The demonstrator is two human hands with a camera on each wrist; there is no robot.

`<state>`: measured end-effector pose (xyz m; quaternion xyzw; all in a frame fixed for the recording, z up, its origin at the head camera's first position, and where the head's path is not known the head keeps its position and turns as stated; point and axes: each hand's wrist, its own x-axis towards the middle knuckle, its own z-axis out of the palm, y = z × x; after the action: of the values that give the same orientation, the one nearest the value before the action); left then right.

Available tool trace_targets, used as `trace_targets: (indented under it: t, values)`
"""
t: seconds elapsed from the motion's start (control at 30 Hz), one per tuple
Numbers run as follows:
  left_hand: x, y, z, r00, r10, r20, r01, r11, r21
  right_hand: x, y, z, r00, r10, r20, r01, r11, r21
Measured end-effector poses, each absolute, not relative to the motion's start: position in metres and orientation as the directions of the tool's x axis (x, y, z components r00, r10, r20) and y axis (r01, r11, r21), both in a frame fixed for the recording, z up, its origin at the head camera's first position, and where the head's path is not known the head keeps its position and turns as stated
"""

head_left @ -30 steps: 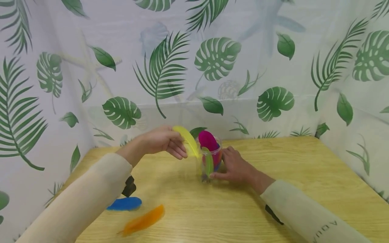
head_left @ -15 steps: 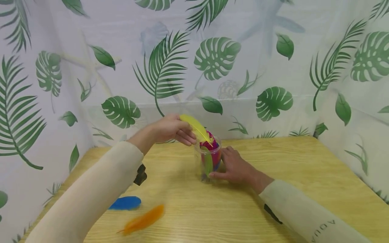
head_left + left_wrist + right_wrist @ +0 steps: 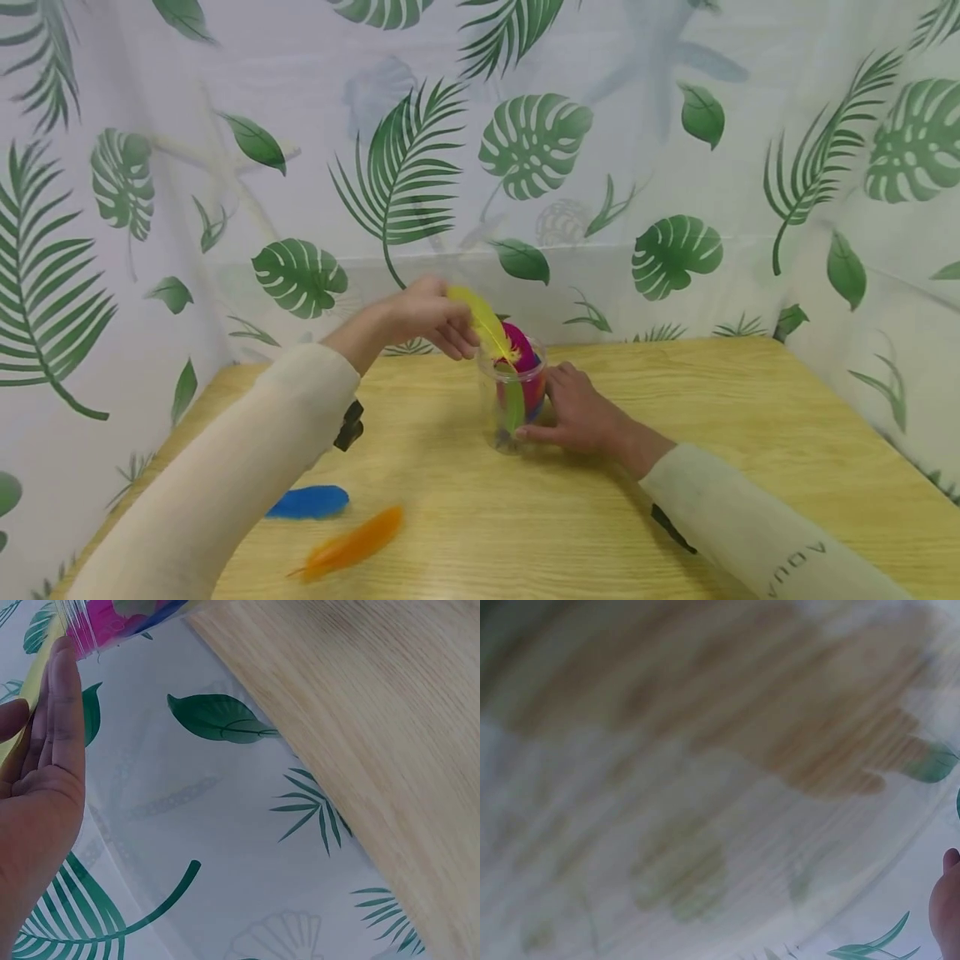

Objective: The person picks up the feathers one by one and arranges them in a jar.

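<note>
My left hand (image 3: 431, 318) pinches a yellow feather (image 3: 483, 323) between thumb and fingers. The feather slants, its lower fluffy end at the mouth of a clear plastic cup (image 3: 489, 410). Magenta (image 3: 521, 346) and green (image 3: 514, 407) feathers stand in that cup, with some blue and orange showing behind. At the cup's right side, my right hand (image 3: 579, 410) holds it, thumb in front and fingers round the back. In the left wrist view, the yellow feather (image 3: 36, 679) lies between thumb and fingers near the cup's ribbed rim. Only a sliver of the right hand (image 3: 946, 911) shows in the right wrist view.
A blue feather (image 3: 309, 502) and an orange feather (image 3: 352, 543) lie on the wooden table (image 3: 675, 392) at front left. The left sleeve partly covers the blue one. A leaf-printed cloth (image 3: 600, 275) surrounds the table at the back and sides.
My left hand has moved right and slightly up, bringing the yellow feather's lower end from beside the cup to over its mouth. My right hand and the cup stay in place.
</note>
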<state>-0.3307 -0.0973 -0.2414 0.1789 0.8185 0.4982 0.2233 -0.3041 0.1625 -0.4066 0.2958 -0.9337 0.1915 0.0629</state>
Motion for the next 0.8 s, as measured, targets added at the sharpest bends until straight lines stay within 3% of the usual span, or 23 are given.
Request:
trace_targets:
  t: [0.3,0.8]
  values:
    - [-0.331,-0.095,-0.236,-0.830,0.540,-0.137,0.181,0.495,0.850,-0.303,0.162,-0.403,-0.812,-0.532,0.239,-0.583,0.746,-0.322]
    - [-0.327,-0.122,-0.253,-0.804,0.560,-0.201,0.130,0.495,0.859,-0.302,0.164,-0.408,-0.788,-0.551,0.274,-0.614,0.734,-0.291]
